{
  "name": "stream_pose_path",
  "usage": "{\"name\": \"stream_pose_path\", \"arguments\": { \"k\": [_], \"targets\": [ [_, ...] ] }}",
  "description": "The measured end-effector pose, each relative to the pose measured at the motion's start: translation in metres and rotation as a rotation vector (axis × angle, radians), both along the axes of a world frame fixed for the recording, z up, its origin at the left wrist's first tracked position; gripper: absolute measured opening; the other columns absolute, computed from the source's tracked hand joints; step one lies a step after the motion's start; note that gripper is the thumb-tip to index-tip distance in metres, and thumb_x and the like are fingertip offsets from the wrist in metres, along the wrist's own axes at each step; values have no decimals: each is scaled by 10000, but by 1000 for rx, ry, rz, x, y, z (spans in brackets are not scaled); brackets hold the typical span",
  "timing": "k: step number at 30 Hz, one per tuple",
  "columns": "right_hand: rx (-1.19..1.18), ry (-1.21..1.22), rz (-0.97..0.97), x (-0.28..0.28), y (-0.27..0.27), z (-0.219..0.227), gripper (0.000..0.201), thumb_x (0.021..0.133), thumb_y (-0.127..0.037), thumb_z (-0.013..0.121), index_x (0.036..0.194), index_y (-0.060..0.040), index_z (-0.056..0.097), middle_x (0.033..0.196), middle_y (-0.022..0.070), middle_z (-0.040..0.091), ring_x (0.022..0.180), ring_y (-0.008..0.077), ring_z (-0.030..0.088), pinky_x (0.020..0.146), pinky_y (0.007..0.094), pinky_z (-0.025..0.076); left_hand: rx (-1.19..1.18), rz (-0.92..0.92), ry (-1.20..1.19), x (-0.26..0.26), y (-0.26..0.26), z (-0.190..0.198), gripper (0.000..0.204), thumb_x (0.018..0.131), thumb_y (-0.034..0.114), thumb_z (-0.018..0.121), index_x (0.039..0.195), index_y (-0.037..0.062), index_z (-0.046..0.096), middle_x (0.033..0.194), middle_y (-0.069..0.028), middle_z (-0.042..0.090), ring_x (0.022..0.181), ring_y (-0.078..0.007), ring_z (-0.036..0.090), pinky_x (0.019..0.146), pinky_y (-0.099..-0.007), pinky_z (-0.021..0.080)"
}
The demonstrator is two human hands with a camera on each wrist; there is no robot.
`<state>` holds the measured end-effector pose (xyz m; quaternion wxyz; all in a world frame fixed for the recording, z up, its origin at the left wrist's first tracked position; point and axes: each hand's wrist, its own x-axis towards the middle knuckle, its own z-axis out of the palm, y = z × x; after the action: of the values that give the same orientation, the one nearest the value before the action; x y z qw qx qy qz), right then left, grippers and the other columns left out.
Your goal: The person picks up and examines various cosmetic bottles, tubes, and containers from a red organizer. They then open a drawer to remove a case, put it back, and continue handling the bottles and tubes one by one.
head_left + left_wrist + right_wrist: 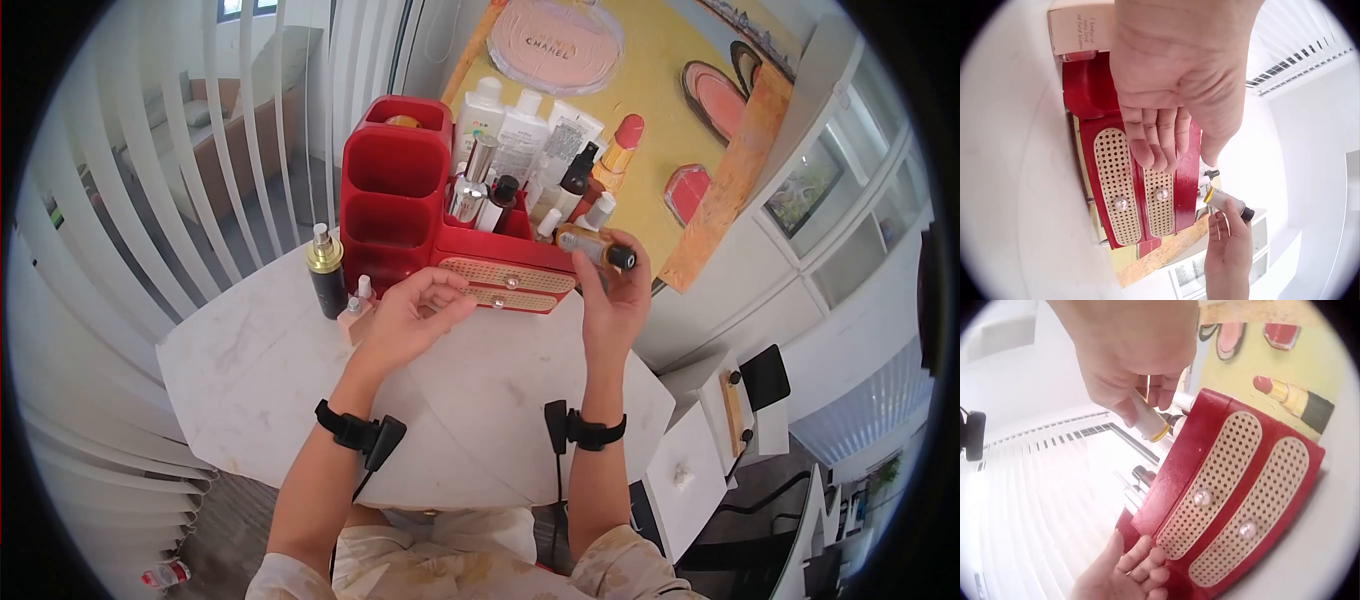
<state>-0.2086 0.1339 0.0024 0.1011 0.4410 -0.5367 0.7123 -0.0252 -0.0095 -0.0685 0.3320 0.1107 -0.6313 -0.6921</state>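
Note:
My right hand pinches a small bottle with a black cap and a pale label, tilted on its side by the right end of the red cosmetics organizer. In the right wrist view the bottle's yellow-edged end points down towards the organizer. My left hand holds nothing; its fingers are loosely bent in front of the two drawers with woven fronts and round clear knobs. Behind the drawers, the organizer's tray holds several upright bottles, among them a silver-capped one and a black spray bottle.
A black bottle with a gold collar and a small pink bottle stand left of the organizer on the white marble-look table. A yellow painting leans behind. Vertical blinds hang at the left.

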Motion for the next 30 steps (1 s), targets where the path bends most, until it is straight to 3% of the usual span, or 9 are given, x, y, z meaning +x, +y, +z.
{"name": "stream_pose_path", "arguments": {
  "k": [5,11,21,24,25,28,29,30],
  "targets": [
    [258,228,-180,-14,-4,22,396,877,-15,770,1247,-9,629,1132,94,656,861,135,669,773,261,552,-49,-3,10,0,-1,-1,268,947,156,751,1159,36,640,919,12,683,825,-53,619,708,-227,519],
    [436,203,-251,-19,-11,28,450,851,-19,783,1268,20,617,1041,103,679,774,135,669,696,272,559,-77,-1,26,1,-2,-2,248,956,148,739,1156,42,638,911,14,678,809,-54,621,697,-228,522],
    [286,263,-270,-16,-10,23,379,897,16,713,1262,10,611,1069,105,689,811,134,670,717,272,555,-53,26,144,0,0,-2,188,974,109,702,1130,31,631,911,-8,697,784,-66,642,655,-221,504],
    [272,288,-235,2,-10,14,331,913,16,694,1236,5,623,1040,100,680,829,133,669,744,285,554,-78,199,215,8,4,6,111,977,51,659,1084,32,636,862,-24,697,743,-75,649,627,-225,505],
    [282,282,-193,13,-10,9,280,919,17,684,1195,-2,640,1016,88,673,850,137,670,762,294,552,-114,297,228,11,6,10,86,1013,60,561,1053,26,629,779,-39,684,677,-75,626,583,-223,479],
    [385,329,76,39,-17,-4,257,912,22,685,1164,-10,652,1024,89,672,842,143,672,754,290,553,-172,437,344,24,7,16,218,1056,150,452,1043,10,619,718,-52,664,629,-76,593,564,-219,446],
    [430,344,153,52,-19,-9,262,906,20,687,1163,-13,654,1051,100,670,872,174,677,774,295,554,-182,471,333,28,4,15,385,1093,280,336,1018,6,596,671,-64,637,573,-90,544,547,-222,416],
    [475,360,230,63,-23,-13,267,900,17,690,1162,-16,655,1077,111,668,902,206,683,793,301,555,-174,519,383,30,2,13,420,1098,310,314,1003,8,590,668,-68,633,568,-96,539,545,-225,415]
  ]
}}
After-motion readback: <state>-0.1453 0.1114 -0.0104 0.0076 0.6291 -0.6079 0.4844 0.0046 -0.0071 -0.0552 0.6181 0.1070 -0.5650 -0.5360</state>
